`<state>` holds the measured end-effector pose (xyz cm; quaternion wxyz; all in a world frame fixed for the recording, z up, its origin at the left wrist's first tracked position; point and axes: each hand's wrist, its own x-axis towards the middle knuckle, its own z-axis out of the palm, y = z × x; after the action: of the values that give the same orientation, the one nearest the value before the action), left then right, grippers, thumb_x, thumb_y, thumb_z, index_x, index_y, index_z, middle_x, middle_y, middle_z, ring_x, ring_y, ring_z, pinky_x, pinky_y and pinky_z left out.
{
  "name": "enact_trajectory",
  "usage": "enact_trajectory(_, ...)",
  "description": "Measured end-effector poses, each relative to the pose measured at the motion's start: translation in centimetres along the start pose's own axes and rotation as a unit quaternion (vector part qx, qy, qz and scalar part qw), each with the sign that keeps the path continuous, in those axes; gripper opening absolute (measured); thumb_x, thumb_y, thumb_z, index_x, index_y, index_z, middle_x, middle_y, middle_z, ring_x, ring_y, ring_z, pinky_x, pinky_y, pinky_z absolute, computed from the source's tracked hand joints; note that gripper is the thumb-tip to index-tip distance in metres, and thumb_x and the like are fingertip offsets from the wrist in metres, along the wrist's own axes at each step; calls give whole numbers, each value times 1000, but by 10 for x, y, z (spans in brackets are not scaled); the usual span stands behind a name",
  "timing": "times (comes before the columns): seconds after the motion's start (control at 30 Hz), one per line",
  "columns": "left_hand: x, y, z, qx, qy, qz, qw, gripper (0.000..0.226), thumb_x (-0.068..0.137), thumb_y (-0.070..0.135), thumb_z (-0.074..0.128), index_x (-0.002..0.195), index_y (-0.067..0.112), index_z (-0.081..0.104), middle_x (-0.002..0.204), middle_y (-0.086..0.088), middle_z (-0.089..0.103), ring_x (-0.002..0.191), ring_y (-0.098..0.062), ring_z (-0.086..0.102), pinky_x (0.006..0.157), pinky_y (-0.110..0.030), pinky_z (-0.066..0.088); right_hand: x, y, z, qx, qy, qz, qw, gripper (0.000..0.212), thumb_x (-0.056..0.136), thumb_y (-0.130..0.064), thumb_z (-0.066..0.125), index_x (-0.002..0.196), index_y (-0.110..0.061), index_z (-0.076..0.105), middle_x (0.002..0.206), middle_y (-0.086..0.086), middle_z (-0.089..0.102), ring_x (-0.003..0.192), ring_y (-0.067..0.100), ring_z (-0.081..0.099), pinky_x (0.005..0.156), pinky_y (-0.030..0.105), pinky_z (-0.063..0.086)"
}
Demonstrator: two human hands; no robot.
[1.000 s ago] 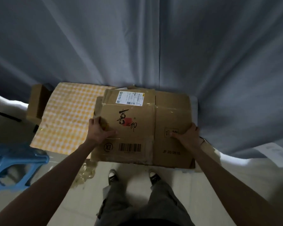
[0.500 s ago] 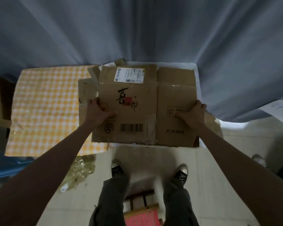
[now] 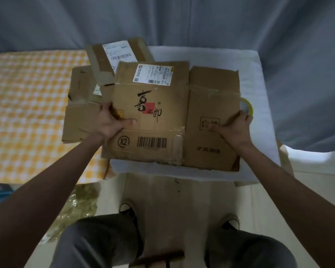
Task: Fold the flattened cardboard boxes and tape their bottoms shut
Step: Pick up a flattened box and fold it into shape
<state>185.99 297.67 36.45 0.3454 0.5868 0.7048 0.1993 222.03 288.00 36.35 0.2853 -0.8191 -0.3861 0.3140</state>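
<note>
A flattened cardboard box [image 3: 162,117] is lying over the white surface [image 3: 259,105], its printed face up — a shipping label near the far edge, a barcode near the front edge. The left hand [image 3: 112,122] is gripping the box's left edge, thumb lying across the top face and fingers curling around the side. The right hand [image 3: 233,128] is gripping the right edge the same way, thumb pressing on the panel by a stamped square mark. Just past the right hand's fingers, a roll of tape [image 3: 247,108] is peeking out from behind the box — probably yellowish, though the light is dim. More flattened boxes [image 3: 85,105] are lying stacked beneath and to the left, one with its own label tilting toward the back. A yellow checked cloth [image 3: 27,113] is covering the area to the left, in front of a grey curtain [image 3: 201,22]
</note>
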Motion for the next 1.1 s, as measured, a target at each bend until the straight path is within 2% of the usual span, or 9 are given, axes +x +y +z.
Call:
enact_trajectory(0.23,13,-35,20,0,46,59,997,100,62,40,92,143,12,42,135,-6,40,113,-17,46,100,-32,40,3,24,29,-12,30,-53,998,109,64,-47,90,144,-3,30,147,15,30,133,30,39,108,43,41)
enact_trajectory(0.43,28,-54,17,-12,41,92,995,106,39,71,89,130,27,56,124,-2,59,106,-20,63,95,-44,54,5,33,45,-26,66,-77,995,112,67,-44,89,148,1,25,153,18,23,138,33,35,107,43,38)
enact_trajectory(0.57,28,-55,10,-36,37,111,992,83,58,46,92,129,18,59,117,-1,67,101,-21,65,91,-40,55,2,30,48,-40,76,-77,993,113,67,-46,88,148,3,25,154,20,22,138,34,37,108,41,37)
enact_trajectory(0.7,15,-64,-2,-49,26,105,993,74,65,46,88,128,18,60,120,-2,68,103,-23,65,93,-43,55,-13,21,53,-13,65,-58,996,112,61,-52,89,145,-2,33,150,16,30,134,33,41,108,42,42)
enact_trajectory(0.8,-5,-66,-7,52,48,123,990,64,80,50,76,128,11,58,122,-5,61,107,-26,59,90,-37,49,-29,18,55,47,51,-39,997,120,44,-62,92,140,-9,44,143,11,43,127,29,49,106,44,47)
enact_trajectory(0.87,-22,-68,-9,131,108,191,967,63,82,55,70,125,10,57,128,-13,56,115,-32,53,95,-40,47,-17,30,57,83,42,-38,995,134,20,-73,89,134,-14,54,135,7,56,120,26,57,101,44,52)
enact_trajectory(0.93,-47,-69,-8,109,102,276,949,64,83,57,69,128,13,59,133,-7,54,121,-25,52,102,-40,44,-8,38,60,96,21,-29,995,138,13,-74,88,132,-13,57,131,7,60,117,27,59,98,45,54)
enact_trajectory(1.03,-87,-68,-5,166,25,397,902,76,73,67,70,134,22,59,136,7,52,122,-12,48,104,-34,41,-25,30,65,93,24,-16,995,116,37,-60,93,132,-6,56,132,10,59,119,30,57,100,46,52)
enact_trajectory(1.1,-102,-68,2,264,49,470,841,76,71,64,74,133,23,60,132,4,55,119,-15,51,95,-30,42,-32,29,66,72,40,-19,996,101,52,-56,91,132,-4,56,132,12,59,120,32,57,100,47,51)
